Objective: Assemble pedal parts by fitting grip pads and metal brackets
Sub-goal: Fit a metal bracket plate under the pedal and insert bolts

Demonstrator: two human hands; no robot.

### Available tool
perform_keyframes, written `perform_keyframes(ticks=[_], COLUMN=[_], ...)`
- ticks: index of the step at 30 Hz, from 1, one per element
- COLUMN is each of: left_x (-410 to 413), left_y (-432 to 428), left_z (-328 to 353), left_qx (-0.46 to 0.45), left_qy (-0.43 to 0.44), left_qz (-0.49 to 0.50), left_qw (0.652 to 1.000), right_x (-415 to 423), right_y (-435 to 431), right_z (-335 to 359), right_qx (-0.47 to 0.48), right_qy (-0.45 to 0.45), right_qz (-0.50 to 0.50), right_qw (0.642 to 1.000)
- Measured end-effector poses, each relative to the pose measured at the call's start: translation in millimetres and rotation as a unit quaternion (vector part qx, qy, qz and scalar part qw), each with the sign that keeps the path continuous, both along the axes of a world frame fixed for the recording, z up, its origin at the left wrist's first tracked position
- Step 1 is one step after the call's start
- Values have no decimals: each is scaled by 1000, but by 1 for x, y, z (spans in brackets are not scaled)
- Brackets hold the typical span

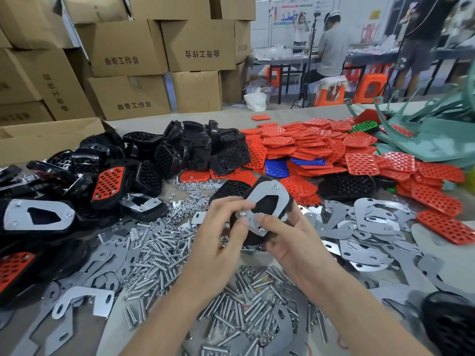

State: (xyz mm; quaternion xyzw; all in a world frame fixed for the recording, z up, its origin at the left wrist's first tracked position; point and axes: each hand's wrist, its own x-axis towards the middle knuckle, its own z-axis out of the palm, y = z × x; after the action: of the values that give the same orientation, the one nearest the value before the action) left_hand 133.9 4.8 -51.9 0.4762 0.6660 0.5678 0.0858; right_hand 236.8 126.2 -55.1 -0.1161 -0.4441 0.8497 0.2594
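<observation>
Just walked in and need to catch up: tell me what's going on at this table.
A person holds a black pedal in both hands, with a metal bracket laid on it. The right hand grips the pedal from below; the left hand pinches the bracket's near corner. Loose bolts, spare brackets, red pads and bare pedal shells lie piled on the table, with finished pedals at left.

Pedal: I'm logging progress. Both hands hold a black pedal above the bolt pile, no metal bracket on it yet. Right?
No: the head view shows a metal bracket already on the black pedal. The left hand and right hand do hold it above the bolt pile.
</observation>
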Motion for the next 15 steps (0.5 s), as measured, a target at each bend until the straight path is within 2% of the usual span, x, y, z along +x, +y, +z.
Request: perform_keyframes(ticks=[3,7,9,12,15], left_x=[1,2,3,4,4], left_y=[-2,1,0,-2,1], left_z=[4,2,1,3,3], left_qx=[28,-16,-12,7,-15], left_qy=[-58,27,16,-53,4], left_qz=[-13,17,1,-14,13], left_qw=[998,999,1000,999,1000], right_x=[0,2,1,0,1], right_y=[2,1,2,3,3], right_z=[2,-1,0,1,-1], right_qx=[-2,1,-3,-19,-10], right_qy=[-1,-13,-13,-3,-8], right_qz=[-8,-3,-2,-7,0], right_qw=[1000,1000,1000,1000,1000])
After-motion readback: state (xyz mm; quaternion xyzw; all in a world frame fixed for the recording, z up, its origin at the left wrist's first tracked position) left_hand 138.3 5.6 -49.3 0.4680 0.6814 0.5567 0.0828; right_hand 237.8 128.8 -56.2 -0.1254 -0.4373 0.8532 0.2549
